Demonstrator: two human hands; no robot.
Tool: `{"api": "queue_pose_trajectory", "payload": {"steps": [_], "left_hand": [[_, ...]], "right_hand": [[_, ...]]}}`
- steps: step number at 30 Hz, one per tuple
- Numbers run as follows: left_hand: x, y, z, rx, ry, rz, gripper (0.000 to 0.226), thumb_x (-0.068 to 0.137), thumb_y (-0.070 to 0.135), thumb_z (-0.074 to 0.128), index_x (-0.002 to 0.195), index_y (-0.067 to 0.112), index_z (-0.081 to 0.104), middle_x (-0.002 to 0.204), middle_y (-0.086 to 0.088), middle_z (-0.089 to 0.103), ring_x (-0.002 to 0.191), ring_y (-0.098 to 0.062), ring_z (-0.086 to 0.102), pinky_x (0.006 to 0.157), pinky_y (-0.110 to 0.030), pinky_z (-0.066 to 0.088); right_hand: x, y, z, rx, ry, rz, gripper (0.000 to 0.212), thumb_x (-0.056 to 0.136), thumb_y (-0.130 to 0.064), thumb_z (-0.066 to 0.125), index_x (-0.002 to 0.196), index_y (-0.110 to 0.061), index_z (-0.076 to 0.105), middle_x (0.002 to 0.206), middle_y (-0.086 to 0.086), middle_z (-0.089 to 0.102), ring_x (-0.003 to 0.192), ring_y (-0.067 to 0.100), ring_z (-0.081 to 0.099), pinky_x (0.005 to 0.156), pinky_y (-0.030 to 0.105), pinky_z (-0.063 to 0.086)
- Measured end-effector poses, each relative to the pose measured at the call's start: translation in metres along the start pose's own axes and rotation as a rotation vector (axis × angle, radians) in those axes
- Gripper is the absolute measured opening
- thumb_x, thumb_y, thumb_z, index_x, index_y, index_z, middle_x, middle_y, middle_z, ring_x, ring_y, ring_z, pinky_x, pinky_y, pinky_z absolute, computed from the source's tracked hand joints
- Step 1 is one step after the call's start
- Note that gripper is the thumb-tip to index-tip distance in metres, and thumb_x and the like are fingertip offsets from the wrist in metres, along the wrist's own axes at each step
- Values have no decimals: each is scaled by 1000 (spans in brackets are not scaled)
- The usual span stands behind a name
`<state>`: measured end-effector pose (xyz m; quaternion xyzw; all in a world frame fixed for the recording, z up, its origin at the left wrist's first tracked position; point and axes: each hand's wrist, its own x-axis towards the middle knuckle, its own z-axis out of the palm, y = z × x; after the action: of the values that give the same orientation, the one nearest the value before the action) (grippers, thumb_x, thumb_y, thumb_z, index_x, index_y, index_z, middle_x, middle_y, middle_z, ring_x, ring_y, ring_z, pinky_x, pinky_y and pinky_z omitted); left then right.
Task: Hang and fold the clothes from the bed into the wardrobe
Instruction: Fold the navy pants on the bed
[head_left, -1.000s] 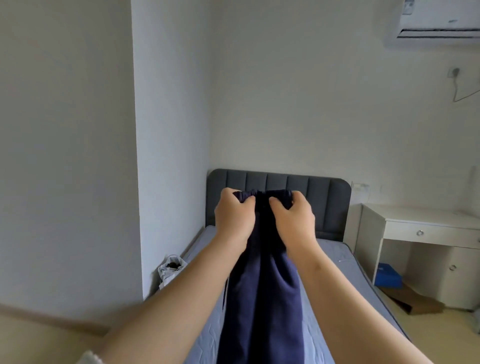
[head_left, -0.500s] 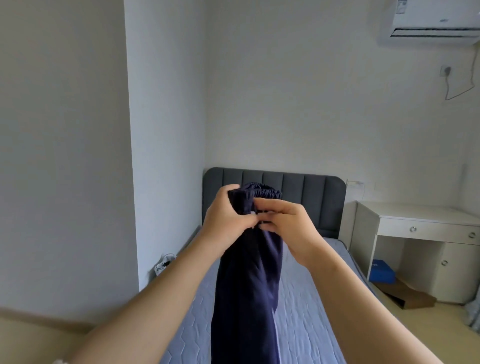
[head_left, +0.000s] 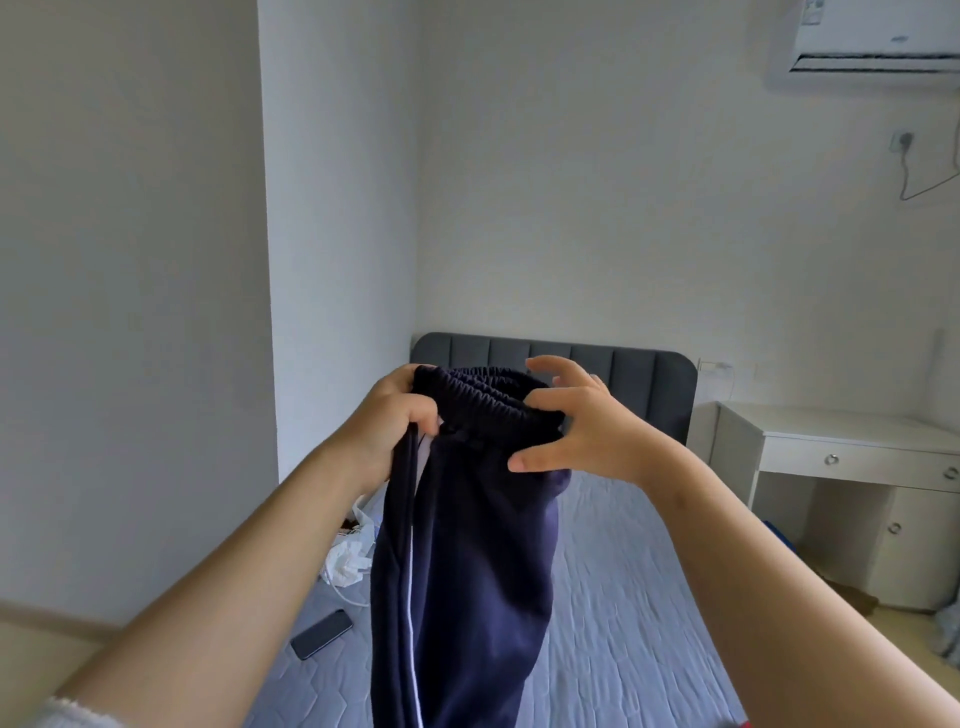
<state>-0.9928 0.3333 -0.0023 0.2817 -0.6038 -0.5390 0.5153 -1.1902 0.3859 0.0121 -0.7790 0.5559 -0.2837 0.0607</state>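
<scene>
A dark phone (head_left: 321, 634) lies on the bed (head_left: 623, 571) near its left edge. Farther up that edge, toward the headboard (head_left: 654, 374), is a crumpled white bag (head_left: 347, 562); I cannot tell whether it rests on the bed or beside it.

Above the bed, the left hand (head_left: 395, 423) has its fingers curled tight round the left end of the waistband of the navy trousers (head_left: 467, 561). The trousers hang straight down over the middle of the bed, with a thin white stripe along their left side.

The right hand (head_left: 592, 436) is at the waistband's right end with its fingers (head_left: 545, 364) splayed and only lightly bent. The forefinger and thumb touch the front of the cloth without closing round it.

To the right of the bed, by the headboard, stands a white desk (head_left: 857, 441).
</scene>
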Motion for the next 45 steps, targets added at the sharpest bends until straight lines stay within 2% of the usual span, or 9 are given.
{"api": "queue_pose_trajectory", "payload": {"steps": [6,8,10,12,23,26,32,37,45], "left_hand": [[-5,1,-3,59,-4,-45,39,63,-18,39,87,11,53,65,-5,51,55,-14,52,48,-21,44],[-8,2,-4,53,-3,-53,42,51,-12,46,85,11,53,61,-4,52,53,-13,53,49,-22,45],[-10,3,-6,61,-9,-44,41,51,-14,47,84,10,53,61,-4,53,51,-12,54,49,-21,46],[-12,6,-8,104,-15,-31,40,63,-24,40,84,9,52,65,-6,52,51,-12,54,50,-20,46],[-18,43,-3,-74,-148,-144,34,72,-10,25,68,10,52,56,-4,53,46,-15,53,46,-17,47],[-16,38,-3,-114,-137,-208,39,77,-6,28,56,12,55,50,-1,53,41,-14,53,45,-16,46],[-23,41,-21,164,-270,-174,22,74,2,62,96,1,66,84,-9,71,71,-15,68,64,-22,57],[-4,50,-29,470,-268,-145,21,78,8,68,94,22,69,83,1,73,71,-12,68,59,-23,55],[61,-18,-23,760,-50,-374,40,75,-2,72,108,13,55,88,-5,58,83,-15,51,57,-20,34]], "right_hand": [[-1,-13,5,-107,-163,-73,19,64,-43,78,65,-33,61,150,-25,9,120,4,36,95,29,39],[0,-10,4,-146,-176,13,19,67,-48,75,66,-34,61,146,-13,31,113,8,45,86,27,42],[0,-8,-2,-186,-96,91,32,66,-55,71,63,-27,58,95,-5,63,85,14,57,66,25,44],[-1,-9,-6,-146,40,134,44,59,-62,69,64,-19,59,64,-5,60,65,13,55,56,26,42],[-6,-15,-18,1221,32,11,42,65,-12,71,103,-26,61,100,2,69,81,16,70,64,27,55],[-13,-10,-8,1133,-191,88,35,68,-3,68,102,-10,63,95,6,71,89,19,68,74,29,55],[-19,6,-14,1151,-90,207,27,60,2,69,84,-9,73,82,7,74,74,19,71,63,28,57],[-11,21,-11,1230,-78,190,18,67,-6,65,78,-14,77,84,4,74,77,17,71,66,25,56],[37,64,27,298,167,487,11,86,-12,62,79,-5,65,78,6,63,79,22,59,70,33,48]]}}
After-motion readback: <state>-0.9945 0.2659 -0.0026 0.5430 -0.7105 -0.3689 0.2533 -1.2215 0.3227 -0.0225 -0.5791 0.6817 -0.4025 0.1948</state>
